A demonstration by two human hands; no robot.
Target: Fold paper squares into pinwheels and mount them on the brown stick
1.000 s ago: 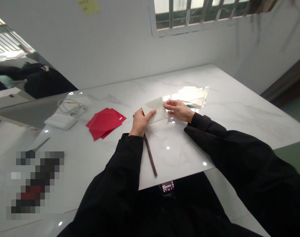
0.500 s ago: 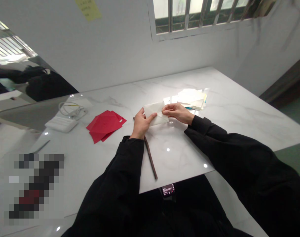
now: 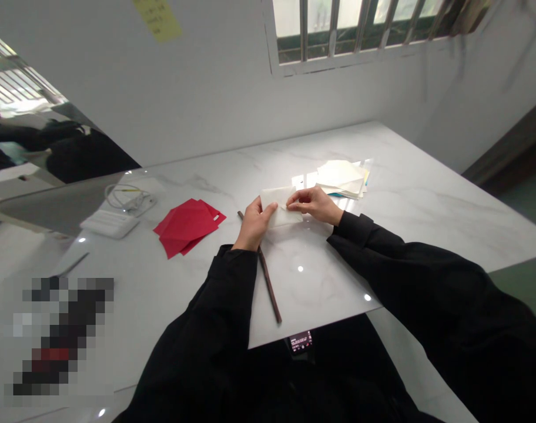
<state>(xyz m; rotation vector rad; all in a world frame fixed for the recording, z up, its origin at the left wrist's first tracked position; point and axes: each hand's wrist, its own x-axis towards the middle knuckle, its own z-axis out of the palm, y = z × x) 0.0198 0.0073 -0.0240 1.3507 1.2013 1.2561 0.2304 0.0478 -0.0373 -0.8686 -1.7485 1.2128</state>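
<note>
A cream folded paper [image 3: 278,202] lies low over the white marble table [image 3: 409,200], near its middle. My left hand [image 3: 254,224] grips the paper's left edge, thumb on top. My right hand [image 3: 312,203] pinches the paper's flap at the right, fingers closed on it. A thin dark brown stick [image 3: 267,279] lies on the table under my left wrist and runs toward the near edge. Both arms wear black sleeves.
Red folded papers [image 3: 187,223] lie left of my hands. A stack of cream and coloured sheets [image 3: 342,177] sits behind my right hand. A white device [image 3: 109,222] with a coiled cable [image 3: 129,198] rests at the far left. A phone [image 3: 300,340] shows below the table's near edge.
The paper's flap has been folded down, so the paper looks flatter and narrower. My right hand moved left over it. Both hands stay on the paper.
</note>
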